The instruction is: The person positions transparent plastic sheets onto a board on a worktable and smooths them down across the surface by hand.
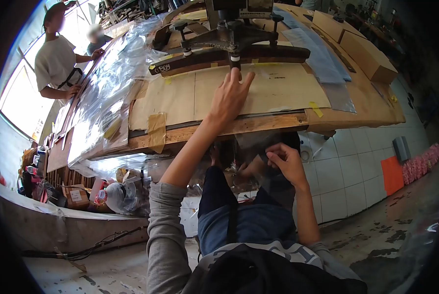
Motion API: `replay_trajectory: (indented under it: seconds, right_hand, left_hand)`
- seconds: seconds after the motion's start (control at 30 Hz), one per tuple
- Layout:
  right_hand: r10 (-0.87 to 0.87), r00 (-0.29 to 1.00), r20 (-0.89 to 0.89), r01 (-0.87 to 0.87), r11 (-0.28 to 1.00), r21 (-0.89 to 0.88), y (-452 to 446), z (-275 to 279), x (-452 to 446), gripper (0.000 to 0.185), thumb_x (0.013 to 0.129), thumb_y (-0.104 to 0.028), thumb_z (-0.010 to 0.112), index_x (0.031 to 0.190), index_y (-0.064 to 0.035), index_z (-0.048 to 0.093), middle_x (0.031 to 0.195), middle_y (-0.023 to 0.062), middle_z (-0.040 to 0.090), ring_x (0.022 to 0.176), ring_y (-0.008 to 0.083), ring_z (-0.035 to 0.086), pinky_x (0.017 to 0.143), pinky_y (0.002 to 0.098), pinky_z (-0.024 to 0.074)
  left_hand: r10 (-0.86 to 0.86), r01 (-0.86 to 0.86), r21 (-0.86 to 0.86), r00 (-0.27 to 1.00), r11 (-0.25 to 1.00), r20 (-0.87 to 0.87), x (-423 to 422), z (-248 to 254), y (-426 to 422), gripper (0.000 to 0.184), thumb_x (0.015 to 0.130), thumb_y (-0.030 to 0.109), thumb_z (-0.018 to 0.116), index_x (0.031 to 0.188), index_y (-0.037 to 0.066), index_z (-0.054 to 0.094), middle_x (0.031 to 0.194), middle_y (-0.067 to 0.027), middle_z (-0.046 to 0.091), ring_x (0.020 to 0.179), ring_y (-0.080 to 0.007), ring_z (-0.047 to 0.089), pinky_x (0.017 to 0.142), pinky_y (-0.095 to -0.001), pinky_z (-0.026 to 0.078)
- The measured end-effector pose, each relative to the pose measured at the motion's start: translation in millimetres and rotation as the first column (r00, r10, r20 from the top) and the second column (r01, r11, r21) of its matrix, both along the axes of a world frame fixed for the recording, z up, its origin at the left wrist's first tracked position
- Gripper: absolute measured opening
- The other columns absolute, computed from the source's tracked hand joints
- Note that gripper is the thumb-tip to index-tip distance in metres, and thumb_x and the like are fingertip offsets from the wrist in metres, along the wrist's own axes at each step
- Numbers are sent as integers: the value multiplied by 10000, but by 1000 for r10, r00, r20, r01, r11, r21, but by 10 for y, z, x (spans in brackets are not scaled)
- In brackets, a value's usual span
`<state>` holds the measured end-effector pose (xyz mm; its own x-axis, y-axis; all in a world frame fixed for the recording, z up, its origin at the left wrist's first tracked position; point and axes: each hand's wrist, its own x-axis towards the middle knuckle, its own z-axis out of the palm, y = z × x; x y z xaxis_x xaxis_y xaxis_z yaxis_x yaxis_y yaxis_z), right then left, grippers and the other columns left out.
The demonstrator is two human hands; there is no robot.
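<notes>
My left hand point(231, 94) reaches up over a cream sheet point(175, 95) on the workbench. Its fingers are stretched out, with the tips at the black-and-white foot point(235, 60) of a dark metal tripod-like device point(229, 38). Whether they touch the foot I cannot tell. A long dark curved bar point(273, 52) with yellow tape bits lies beneath the device. Raised in front of the bench edge, my right hand point(286, 165) has curled fingers, the thumb close to the index finger. Nothing shows between them.
Clear plastic film point(111, 73) drapes over the bench's left side, where a person point(57, 61) stands; another person is behind. Masking tape point(156, 132) crosses the wooden front edge point(273, 122). Cardboard boxes point(366, 56) sit at right. An orange sheet point(392, 175) lies on the tiles.
</notes>
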<state>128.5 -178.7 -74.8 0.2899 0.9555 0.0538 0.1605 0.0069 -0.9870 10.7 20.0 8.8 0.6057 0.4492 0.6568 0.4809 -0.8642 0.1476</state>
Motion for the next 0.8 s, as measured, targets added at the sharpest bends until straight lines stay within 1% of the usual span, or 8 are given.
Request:
replay_trajectory:
  seconds: [0.07, 0.17, 0.27, 0.3, 0.4, 0.53, 0.7, 0.8]
  right_hand:
    - [27, 973, -228, -40, 998, -50, -60, 113, -66, 179, 895, -172, 622, 870, 5, 623, 648, 63, 636, 535, 72, 558, 495, 207, 427]
    - [-9, 882, -472, 20, 1000, 18, -71, 260, -199, 174, 898, -147, 612, 800, -4, 611, 601, 65, 615, 452, 53, 495, 419, 199, 374]
    - [-102, 944, -315, 111, 994, 9, -25, 441, -312, 177, 900, -142, 602, 801, 5, 608, 575, 62, 609, 430, 62, 502, 402, 207, 380]
    - [-151, 979, -138, 147, 988, -42, -9, 523, -337, 193, 905, -143, 591, 798, 17, 602, 555, 59, 607, 412, 65, 507, 383, 206, 373]
    - [-164, 986, 15, 164, 985, -58, 36, 692, -379, 206, 907, -145, 587, 793, 27, 598, 552, 61, 610, 412, 67, 520, 380, 207, 378]
    - [-88, 994, -63, 87, 996, -13, 193, 649, -323, 185, 908, -146, 590, 833, 22, 590, 572, 61, 603, 450, 59, 530, 404, 199, 388]
    - [-58, 981, -185, 75, 993, 87, 299, 647, -385, 173, 888, -106, 608, 983, 27, 553, 759, 81, 658, 679, 82, 628, 587, 218, 482]
    - [-46, 998, -51, 58, 962, 265, 301, 545, -377, 257, 874, -85, 625, 1078, 24, 513, 871, 92, 665, 808, 117, 641, 696, 247, 503]
  left_hand:
    - [5, -5, -245, 1000, 970, 1, -106, 167, -162, 158, 909, 149, 489, 972, 56, 600, 939, -145, 574, 849, -360, 588, 755, -466, 467]
    - [-102, 41, -385, 985, 922, -141, -394, 370, -437, 299, 974, 255, 418, 1028, 34, 613, 974, -179, 617, 855, -401, 593, 887, -504, 431]
    - [-231, 141, -501, 965, 854, -122, -607, 460, -698, 460, 998, 363, 321, 1089, 23, 616, 1063, -184, 638, 1028, -391, 569, 1039, -521, 318]
    - [-273, 200, -474, 958, 858, -89, -644, 391, -713, 549, 998, 429, 244, 1183, 41, 586, 1176, -178, 603, 1186, -377, 489, 1117, -524, 180]
    - [-306, 141, -527, 922, 838, -239, -686, 466, -773, 559, 992, 450, 253, 1214, 46, 569, 1237, -188, 567, 1268, -351, 422, 1117, -530, 175]
    - [-168, -7, -383, 891, 924, -421, -592, 320, -532, 572, 972, 504, 288, 1282, 71, 495, 1411, -186, 400, 1329, -332, 342, 1122, -544, 140]
    - [-146, 12, -365, 928, 931, -342, -465, 27, -76, 524, 942, 486, 375, 1278, 94, 463, 1452, -163, 345, 1337, -320, 334, 1094, -609, 143]
    - [-59, -67, -303, 919, 951, -390, -368, -19, 31, 497, 940, 477, 383, 1344, 191, 432, 1487, -158, 281, 1381, -313, 255, 1073, -651, 130]
